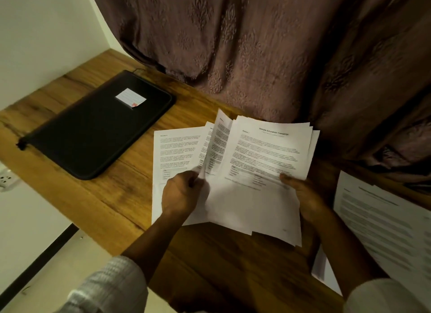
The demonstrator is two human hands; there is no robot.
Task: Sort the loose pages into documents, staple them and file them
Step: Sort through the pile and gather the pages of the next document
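A fanned bundle of printed white pages (261,163) hangs above the wooden desk (112,196). My right hand (303,193) grips the bundle at its right side, thumb on the top sheet. My left hand (182,193) pinches the lower edge of a page (217,140) that stands curled up out of the fan. A further printed sheet (175,154) shows at the left of the fan, behind my left hand. A black zip folder (93,130) with a small white label lies flat on the desk to the left.
More printed sheets (384,224) lie on the desk at the right edge of view. A brown patterned curtain (268,51) hangs along the back of the desk. A white wall is at the left, and a wall socket (5,177) sits below the desk's left end.
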